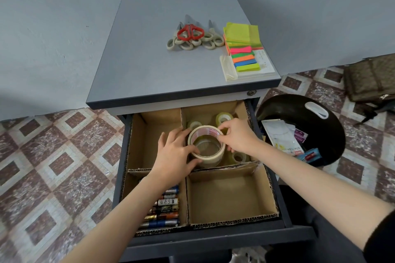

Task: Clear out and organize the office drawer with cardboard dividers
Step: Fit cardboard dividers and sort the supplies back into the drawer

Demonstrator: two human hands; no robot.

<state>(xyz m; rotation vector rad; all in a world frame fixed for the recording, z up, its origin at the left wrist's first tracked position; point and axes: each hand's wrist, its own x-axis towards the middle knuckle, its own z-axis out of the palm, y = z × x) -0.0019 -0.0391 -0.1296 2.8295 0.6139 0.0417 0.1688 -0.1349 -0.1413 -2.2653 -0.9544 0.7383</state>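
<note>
Both hands grip a big tape roll in the drawer's back right cardboard compartment: left hand curled round its side, right hand pinching its rim.

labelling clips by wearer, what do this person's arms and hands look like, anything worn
The left grip and right grip are bare hands: no gloves, rings or watch visible. A black sleeve shows only high on the right arm, at the frame's edge; the left arm is uncovered as far as the view shows.
</note>
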